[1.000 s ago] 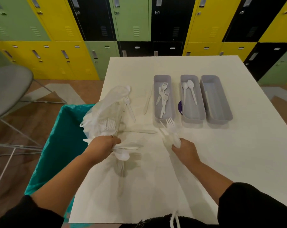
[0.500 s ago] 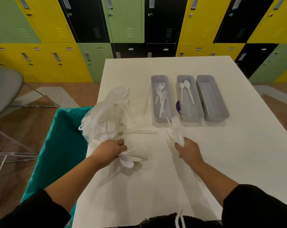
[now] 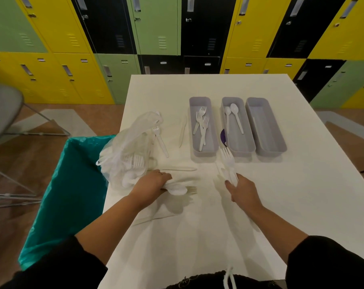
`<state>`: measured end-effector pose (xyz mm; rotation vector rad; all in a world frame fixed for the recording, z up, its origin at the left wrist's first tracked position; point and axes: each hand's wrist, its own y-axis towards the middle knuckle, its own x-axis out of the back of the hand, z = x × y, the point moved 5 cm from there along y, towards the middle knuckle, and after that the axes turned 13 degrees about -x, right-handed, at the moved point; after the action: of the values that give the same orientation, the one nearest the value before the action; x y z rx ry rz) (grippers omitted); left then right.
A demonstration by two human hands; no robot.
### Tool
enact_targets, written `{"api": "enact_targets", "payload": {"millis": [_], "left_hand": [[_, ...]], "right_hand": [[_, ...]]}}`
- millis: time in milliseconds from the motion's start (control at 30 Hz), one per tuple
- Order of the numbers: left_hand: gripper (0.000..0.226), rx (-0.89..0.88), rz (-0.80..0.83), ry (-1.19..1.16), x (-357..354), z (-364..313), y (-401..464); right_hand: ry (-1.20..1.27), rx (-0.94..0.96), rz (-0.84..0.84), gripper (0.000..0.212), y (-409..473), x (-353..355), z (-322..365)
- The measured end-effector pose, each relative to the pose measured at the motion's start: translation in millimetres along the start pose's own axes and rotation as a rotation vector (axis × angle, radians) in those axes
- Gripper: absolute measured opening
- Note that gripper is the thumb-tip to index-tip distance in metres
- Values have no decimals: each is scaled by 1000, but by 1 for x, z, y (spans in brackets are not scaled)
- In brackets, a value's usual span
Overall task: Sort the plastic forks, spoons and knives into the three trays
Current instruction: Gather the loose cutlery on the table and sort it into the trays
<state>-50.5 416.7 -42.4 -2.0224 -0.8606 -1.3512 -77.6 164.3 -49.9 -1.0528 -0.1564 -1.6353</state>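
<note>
Three grey trays stand side by side on the white table: the left tray (image 3: pixel 206 152) holds forks, the middle tray (image 3: pixel 242 149) two spoons, and the right tray (image 3: pixel 268 130) looks bare inside. My right hand (image 3: pixel 242 189) grips white forks (image 3: pixel 228 161) whose tines point at the trays' near ends. My left hand (image 3: pixel 151 182) is closed on a bunch of white cutlery (image 3: pixel 178 189) with spoon bowls and fork tines showing. A clear plastic bag (image 3: pixel 131 151) of more cutlery lies just left of it.
Loose on the table are a fork (image 3: pixel 161 140), a knife (image 3: pixel 183 132) left of the trays, another knife (image 3: pixel 179 168) and a piece near me (image 3: pixel 154 219). A purple object (image 3: pixel 223 135) sits between two trays. A teal-lined bin (image 3: pixel 72 184) stands at the table's left edge.
My right hand has carried its forks a little forward toward the trays. My left hand has shifted right with its bunch of cutlery, away from the bag.
</note>
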Motion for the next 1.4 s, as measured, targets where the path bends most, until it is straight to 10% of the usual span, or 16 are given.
{"api": "enact_targets", "payload": {"millis": [500,800,1400], "left_hand": [[27,365,-397,-320,62,-6,-26],[30,523,-60,-287,-5,6,-85],[25,456,50,-260,-33,2,-91]], "right_hand": [[-329,310,215,13,-6,-26,33],[-300,366,227,18,3,-53,60],[-458,449,159,28,33,-82,96]]}}
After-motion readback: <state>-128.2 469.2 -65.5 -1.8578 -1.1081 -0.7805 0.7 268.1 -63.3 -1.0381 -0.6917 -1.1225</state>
